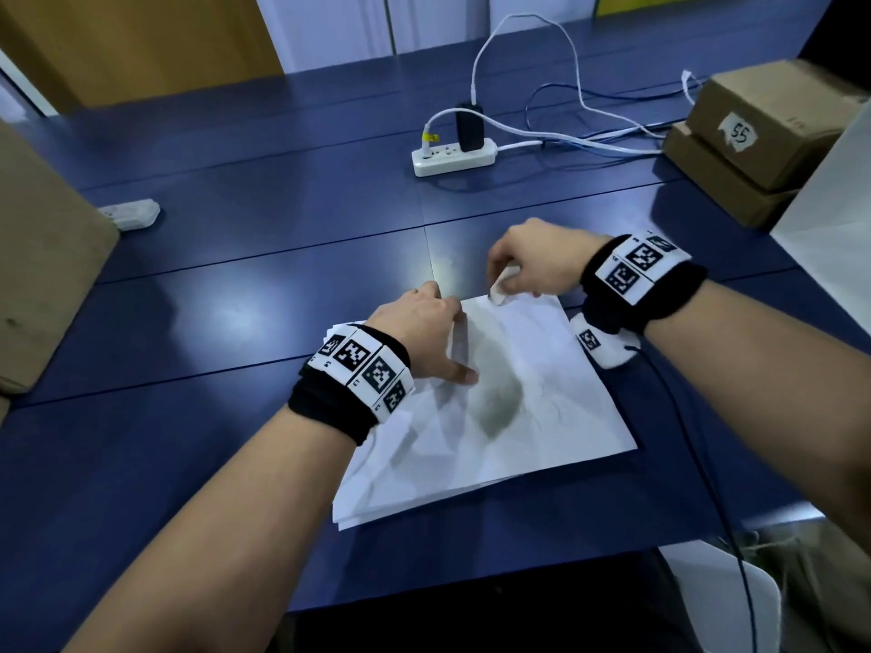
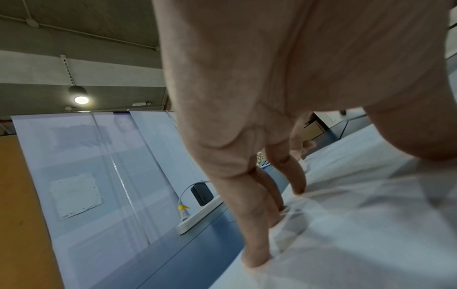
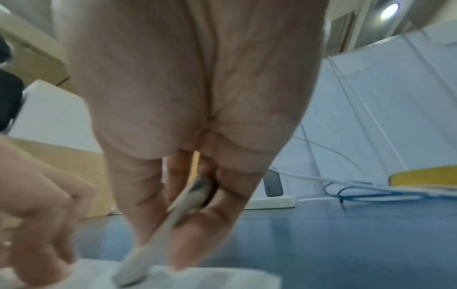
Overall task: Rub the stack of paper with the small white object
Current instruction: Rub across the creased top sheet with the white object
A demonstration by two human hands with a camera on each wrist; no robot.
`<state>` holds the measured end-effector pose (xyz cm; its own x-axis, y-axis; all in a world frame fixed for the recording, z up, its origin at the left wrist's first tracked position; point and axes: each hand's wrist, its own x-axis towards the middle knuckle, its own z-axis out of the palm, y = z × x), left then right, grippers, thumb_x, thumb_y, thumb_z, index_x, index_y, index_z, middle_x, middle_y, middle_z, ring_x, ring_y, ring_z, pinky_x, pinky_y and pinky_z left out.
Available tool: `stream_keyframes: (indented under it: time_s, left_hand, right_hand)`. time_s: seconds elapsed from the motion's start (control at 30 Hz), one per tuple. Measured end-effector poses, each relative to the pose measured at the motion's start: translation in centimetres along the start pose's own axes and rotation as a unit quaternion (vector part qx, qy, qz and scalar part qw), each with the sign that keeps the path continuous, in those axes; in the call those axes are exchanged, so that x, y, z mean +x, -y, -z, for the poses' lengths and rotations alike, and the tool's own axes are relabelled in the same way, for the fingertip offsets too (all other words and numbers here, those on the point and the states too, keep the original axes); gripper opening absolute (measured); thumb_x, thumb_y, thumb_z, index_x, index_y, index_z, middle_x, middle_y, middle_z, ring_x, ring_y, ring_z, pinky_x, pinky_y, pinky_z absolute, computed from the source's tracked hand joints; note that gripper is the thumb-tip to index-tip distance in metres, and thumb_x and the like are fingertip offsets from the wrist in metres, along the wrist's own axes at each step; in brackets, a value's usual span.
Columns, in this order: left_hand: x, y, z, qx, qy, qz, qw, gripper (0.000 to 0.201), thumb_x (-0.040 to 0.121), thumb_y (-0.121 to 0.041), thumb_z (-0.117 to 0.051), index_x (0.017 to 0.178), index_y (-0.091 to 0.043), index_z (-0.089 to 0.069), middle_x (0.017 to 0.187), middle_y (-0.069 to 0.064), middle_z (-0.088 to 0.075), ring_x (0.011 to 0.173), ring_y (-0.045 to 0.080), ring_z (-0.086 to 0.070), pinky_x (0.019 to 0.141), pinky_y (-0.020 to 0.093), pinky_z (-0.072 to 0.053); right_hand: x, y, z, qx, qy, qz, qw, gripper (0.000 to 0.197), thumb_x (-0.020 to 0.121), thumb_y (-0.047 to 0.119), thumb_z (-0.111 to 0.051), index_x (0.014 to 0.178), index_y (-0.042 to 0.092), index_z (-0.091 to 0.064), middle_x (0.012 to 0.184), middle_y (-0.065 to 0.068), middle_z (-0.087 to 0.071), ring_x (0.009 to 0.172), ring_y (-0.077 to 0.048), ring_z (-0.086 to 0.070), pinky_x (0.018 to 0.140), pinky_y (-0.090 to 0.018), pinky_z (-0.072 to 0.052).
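A stack of white paper lies on the blue table, creased, with a grey smudge near its middle. My left hand presses on the stack's left edge with straight fingers, thumb spread on the sheet. My right hand pinches a small white eraser at the paper's far corner. In the right wrist view the eraser is held between thumb and fingers, its lower end touching the paper.
A white power strip with a black charger and cables sits further back. Cardboard boxes stand at the right, another box at the left. A small white object lies beside the left box.
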<state>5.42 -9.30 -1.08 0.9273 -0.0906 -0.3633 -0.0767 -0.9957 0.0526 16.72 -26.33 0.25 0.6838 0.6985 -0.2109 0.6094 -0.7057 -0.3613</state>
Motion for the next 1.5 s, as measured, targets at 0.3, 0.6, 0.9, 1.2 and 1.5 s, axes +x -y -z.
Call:
stream_keyframes:
  time_s: [0.3, 0.6, 0.9, 1.2, 1.5]
  left_hand:
    - [0.0, 0.0, 0.0, 0.001, 0.007, -0.006, 1.000, 0.094, 0.067, -0.069, -0.074, 0.145, -0.031, -0.039, 0.127, 0.004, -0.041, 0.122, 0.025, -0.044, 0.090, 0.043, -0.048]
    - [0.2, -0.1, -0.1, 0.012, 0.012, -0.012, 1.000, 0.096, 0.069, -0.070, -0.072, 0.150, -0.039, -0.031, 0.120, 0.005, -0.039, 0.120, 0.027, -0.043, 0.087, 0.044, -0.048]
    - [0.2, -0.1, 0.1, 0.012, 0.014, -0.010, 1.000, 0.095, 0.067, -0.070, -0.073, 0.148, -0.041, -0.033, 0.121, 0.005, -0.039, 0.120, 0.027, -0.043, 0.086, 0.044, -0.048]
    - [0.4, -0.1, 0.2, 0.024, 0.024, -0.011, 0.999, 0.099, 0.069, -0.071, -0.071, 0.152, -0.040, -0.027, 0.124, 0.007, -0.039, 0.123, 0.028, -0.042, 0.091, 0.047, -0.049]
    - [0.3, -0.1, 0.2, 0.025, 0.023, -0.012, 0.999, 0.099, 0.068, -0.072, -0.071, 0.151, -0.041, -0.028, 0.122, 0.006, -0.039, 0.121, 0.028, -0.043, 0.090, 0.047, -0.049]
  right_hand:
    - [-0.9, 0.4, -0.2, 0.002, 0.111, 0.036, 0.993, 0.013, 0.078, 0.029, -0.079, 0.089, 0.025, -0.076, 0.069, -0.002, -0.073, 0.052, -0.012, -0.066, 0.064, -0.026, -0.054]
    - [-2.3, 0.5, -0.5, 0.005, 0.189, 0.049, 0.981, 0.012, 0.076, 0.027, -0.079, 0.087, 0.026, -0.077, 0.064, -0.002, -0.071, 0.051, -0.013, -0.066, 0.064, -0.030, -0.057]
    - [-1.1, 0.0, 0.0, -0.002, 0.160, 0.033, 0.987, 0.010, 0.075, 0.024, -0.078, 0.085, 0.025, -0.076, 0.067, -0.004, -0.072, 0.049, -0.011, -0.064, 0.065, -0.037, -0.058]
    - [-0.9, -0.5, 0.2, 0.002, 0.037, 0.005, 0.999, 0.009, 0.079, 0.031, -0.077, 0.086, 0.027, -0.074, 0.074, -0.001, -0.074, 0.051, -0.009, -0.067, 0.066, -0.027, -0.056]
    - [-0.1, -0.3, -0.2, -0.002, -0.017, -0.007, 1.000, 0.010, 0.078, 0.030, -0.076, 0.087, 0.025, -0.074, 0.073, 0.000, -0.073, 0.047, -0.005, -0.063, 0.071, -0.033, -0.058]
